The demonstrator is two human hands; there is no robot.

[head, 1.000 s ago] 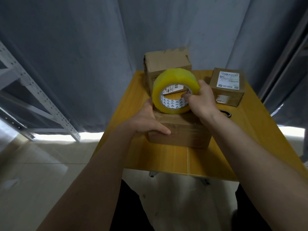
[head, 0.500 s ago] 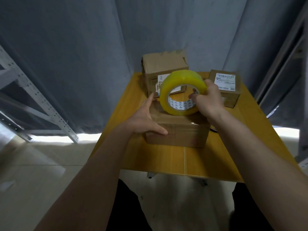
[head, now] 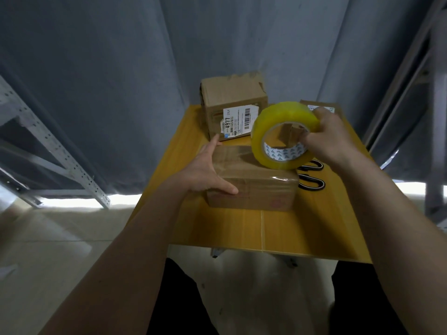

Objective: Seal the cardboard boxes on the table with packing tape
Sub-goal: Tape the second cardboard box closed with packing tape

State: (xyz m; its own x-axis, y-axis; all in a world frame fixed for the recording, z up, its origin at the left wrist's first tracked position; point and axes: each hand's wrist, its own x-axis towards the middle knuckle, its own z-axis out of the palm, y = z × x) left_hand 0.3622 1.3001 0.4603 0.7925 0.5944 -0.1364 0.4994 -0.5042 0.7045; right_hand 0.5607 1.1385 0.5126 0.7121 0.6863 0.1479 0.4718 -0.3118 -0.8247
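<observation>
A flat cardboard box [head: 256,187] lies in the middle of the yellow table [head: 242,233], with clear tape across its top. My left hand [head: 205,170] rests flat on the box's left side, fingers spread, thumb on the front edge. My right hand [head: 331,139] grips a big yellow roll of packing tape [head: 278,131], fingers through its core. The roll stands on edge at the box's right top. A taller box with a barcode label [head: 232,110] stands behind. A third box [head: 314,105] is mostly hidden behind the roll and my right hand.
Black-handled scissors [head: 310,181] lie on the table right of the flat box. Grey curtains hang behind the table. A perforated metal rack frame [head: 53,151] stands at the left and another frame [head: 435,117] at the right.
My right hand has carried the tape roll rightward across the box top, uncovering the rear box's label. My left hand stays on the box. The scissors have come into view.
</observation>
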